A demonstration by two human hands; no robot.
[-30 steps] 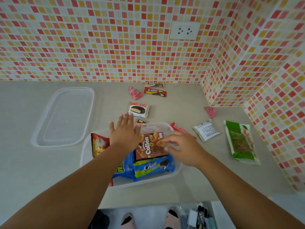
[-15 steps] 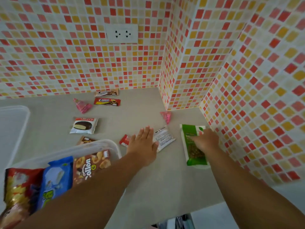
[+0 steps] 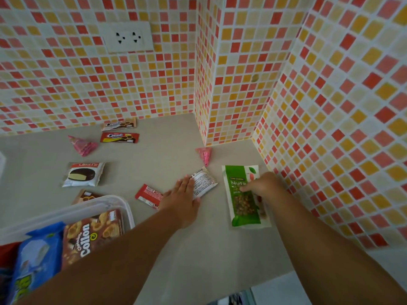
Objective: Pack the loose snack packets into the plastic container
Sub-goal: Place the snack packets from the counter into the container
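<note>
- Left hand [image 3: 180,200] lies flat, fingers spread, palm down on the bench [image 3: 167,256]. Fingertips cover the near edge of the white packet [image 3: 206,180]; the heel of the hand hides one end of the red packet [image 3: 147,194]. Open grip, nothing lifted.
- Right hand [image 3: 262,186] sits on the nuts pouch [image 3: 243,201], thumb on the printed front, other fingers hidden behind the pouch's right edge. Probably pinching it, but can't tell if the grip is closed; pouch looks flat on the bench.
- Container [image 3: 123,208] at lower left, cut off by the frame edge and partly hidden by the left forearm. Inside: Collon box [image 3: 92,234], blue packet [image 3: 37,260], plus a sliver of something red at far left, too cut off to name.
- A brown packet [image 3: 87,194] pokes out from behind the container's far rim, mostly hidden.
- Loose on the bench, well apart from the container: Choco Pie [image 3: 82,174], pink cone [image 3: 82,145], red biscuit pack [image 3: 120,137], tan biscuit pack [image 3: 119,124] against the wall.
- 2nd pink cone [image 3: 204,154] near the wall corner, just beyond the white packet.
- Socket [image 3: 128,37] on the tiled wall, upper left.
- White edge at far left, mid-height: too little in view to identify.
- Text on the white and red packets too small to read.
- Below the bench's front edge, bottom of frame: blurred items, can't make out.
</note>
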